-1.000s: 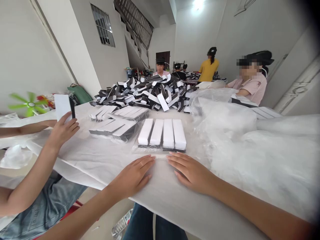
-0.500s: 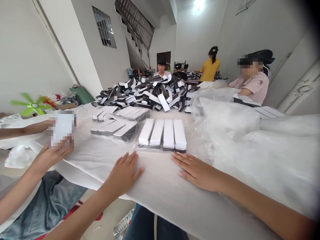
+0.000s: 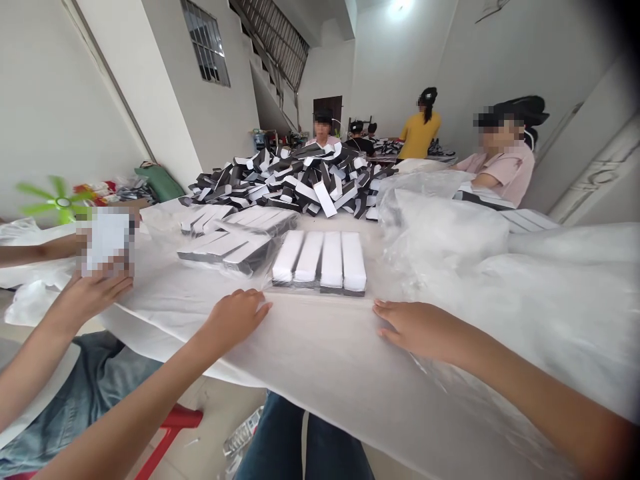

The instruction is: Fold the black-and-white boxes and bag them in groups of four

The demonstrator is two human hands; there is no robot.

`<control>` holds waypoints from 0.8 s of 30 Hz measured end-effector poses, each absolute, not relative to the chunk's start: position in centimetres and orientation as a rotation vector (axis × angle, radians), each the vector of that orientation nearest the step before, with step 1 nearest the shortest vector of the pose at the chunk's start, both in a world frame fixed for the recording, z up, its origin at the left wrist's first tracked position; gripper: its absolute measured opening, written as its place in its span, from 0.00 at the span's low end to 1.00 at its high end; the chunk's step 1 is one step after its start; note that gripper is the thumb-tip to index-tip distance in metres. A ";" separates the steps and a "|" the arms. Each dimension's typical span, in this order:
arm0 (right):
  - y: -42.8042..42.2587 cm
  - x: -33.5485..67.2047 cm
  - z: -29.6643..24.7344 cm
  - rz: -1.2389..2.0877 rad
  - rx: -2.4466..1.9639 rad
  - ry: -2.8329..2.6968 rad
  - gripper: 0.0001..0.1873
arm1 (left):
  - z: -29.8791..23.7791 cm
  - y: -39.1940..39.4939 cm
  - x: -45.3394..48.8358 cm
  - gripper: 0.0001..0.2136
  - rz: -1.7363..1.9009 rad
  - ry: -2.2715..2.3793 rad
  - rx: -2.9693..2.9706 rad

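My left hand (image 3: 233,321) lies on the white sheet (image 3: 320,360) near the table's front edge, fingers partly curled on the fabric, just left of a clear-wrapped pack of white-and-black long boxes (image 3: 321,261). My right hand (image 3: 417,328) rests flat on the sheet to the right of that pack, at the edge of crinkled clear plastic (image 3: 440,240). Neither hand holds a box. Both hands sit a short way in front of the pack.
More wrapped packs (image 3: 227,247) lie behind to the left, and a big heap of loose black-and-white boxes (image 3: 295,181) is farther back. A person on my left holds a white box (image 3: 106,239). Other people sit at the far side and right. A green fan (image 3: 55,200) stands at left.
My hands have slid apart along the sheet: the left one moved left and curled, the right one moved right toward the plastic. The person on my left lowered their box.
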State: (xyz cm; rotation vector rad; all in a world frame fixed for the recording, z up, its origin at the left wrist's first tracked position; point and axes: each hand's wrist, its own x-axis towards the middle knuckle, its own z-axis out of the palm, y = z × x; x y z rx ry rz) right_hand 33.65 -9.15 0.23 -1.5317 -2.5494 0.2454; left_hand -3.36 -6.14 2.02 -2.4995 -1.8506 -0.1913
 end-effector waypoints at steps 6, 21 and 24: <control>-8.3 32.5 0.9 0.175 -1.591 -2.389 0.14 | 3.4 -4.4 -3.3 0.17 -0.217 -2.004 -2.455; -6.5 31.2 -2.3 0.336 -1.632 -1.947 0.07 | 1.4 -1.9 -2.5 0.15 -0.426 -2.248 -2.550; -6.4 31.3 -2.3 0.412 -1.591 -1.873 0.04 | 2.2 -2.4 -1.7 0.14 -0.778 -2.417 -2.687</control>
